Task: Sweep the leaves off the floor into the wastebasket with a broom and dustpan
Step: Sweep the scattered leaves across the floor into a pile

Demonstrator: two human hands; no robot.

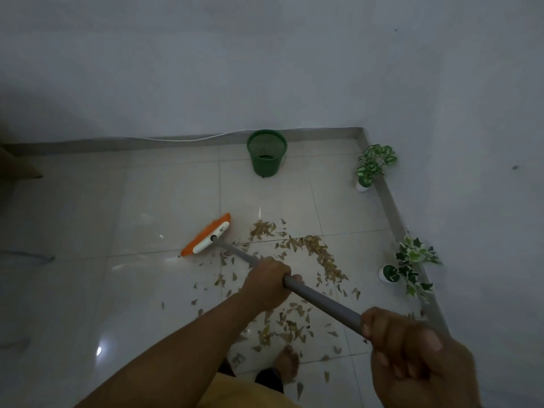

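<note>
Readable text: none anywhere in view.
Broom head (207, 238): a small dark mark on its white top, too small and blurred to read.
Wastebasket (266, 153): no legible label.

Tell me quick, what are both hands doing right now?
Left hand: closed around the broom handle, partway down.
Right hand: closed around the handle's upper end.
</note>
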